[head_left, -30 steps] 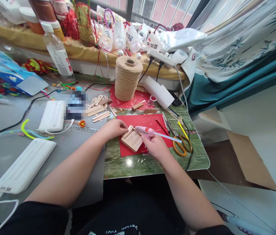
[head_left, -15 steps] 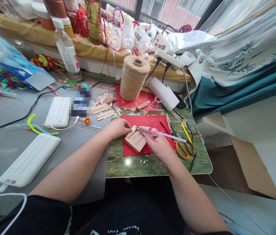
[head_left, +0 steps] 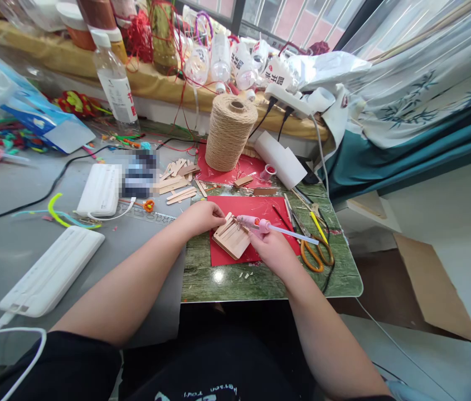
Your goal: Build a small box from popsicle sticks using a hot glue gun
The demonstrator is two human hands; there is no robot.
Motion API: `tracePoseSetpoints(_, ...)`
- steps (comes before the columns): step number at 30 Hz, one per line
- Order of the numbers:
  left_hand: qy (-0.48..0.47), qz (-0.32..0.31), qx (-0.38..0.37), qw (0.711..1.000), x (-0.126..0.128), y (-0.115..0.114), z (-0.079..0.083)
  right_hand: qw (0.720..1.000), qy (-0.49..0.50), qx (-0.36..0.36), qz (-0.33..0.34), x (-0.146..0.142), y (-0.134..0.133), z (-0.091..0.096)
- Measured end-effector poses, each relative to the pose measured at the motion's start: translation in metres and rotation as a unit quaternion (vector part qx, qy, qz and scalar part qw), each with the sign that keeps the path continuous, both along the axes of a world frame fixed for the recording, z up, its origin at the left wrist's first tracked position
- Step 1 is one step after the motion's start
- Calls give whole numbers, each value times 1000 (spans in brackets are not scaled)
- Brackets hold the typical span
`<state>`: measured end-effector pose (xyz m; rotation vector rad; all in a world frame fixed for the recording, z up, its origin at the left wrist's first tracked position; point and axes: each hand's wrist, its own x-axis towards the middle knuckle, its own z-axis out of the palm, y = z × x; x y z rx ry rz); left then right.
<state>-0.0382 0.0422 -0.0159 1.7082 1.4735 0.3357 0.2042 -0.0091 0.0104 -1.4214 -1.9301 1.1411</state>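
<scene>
A small panel of joined craft sticks (head_left: 232,239) is tilted above a red sheet (head_left: 266,245). My left hand (head_left: 207,217) pinches its upper left corner between thumb and fingers. My right hand (head_left: 275,249) is closed around a pink hot glue gun (head_left: 254,223), whose pale glue stick (head_left: 294,234) juts out to the right. The gun's tip is at the panel's upper edge, close to my left fingertips; whether it touches I cannot tell. To the right of my right hand lie scissors with orange handles (head_left: 312,257).
Loose craft sticks (head_left: 180,194) lie behind my left hand. A big twine spool (head_left: 231,132) stands at the back, near a white paper roll (head_left: 280,160). A yellow pen (head_left: 317,225) lies by the scissors. White power banks (head_left: 53,270) with cables occupy the left side.
Both hands, the glue gun and the stick panel hold nearly the same place. The whole view has shifted very slightly.
</scene>
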Motion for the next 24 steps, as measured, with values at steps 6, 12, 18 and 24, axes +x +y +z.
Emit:
tracePoseSetpoints(6,15,-3,12,1000,0,0,-1,1000,-15,6,3,0,-2,2)
tracePoseSetpoints(12,6,-8,4,1000,0,0,-1,999,-35,9,9,3,-5,7)
tracePoseSetpoints(18,9,-8,12,1000,-10,2,2,1000,-20,2,-17,0,-18,14)
tracePoseSetpoints(24,16,-2,33,999,-16,4,2,998,-10,-35,52,-11,-33,29)
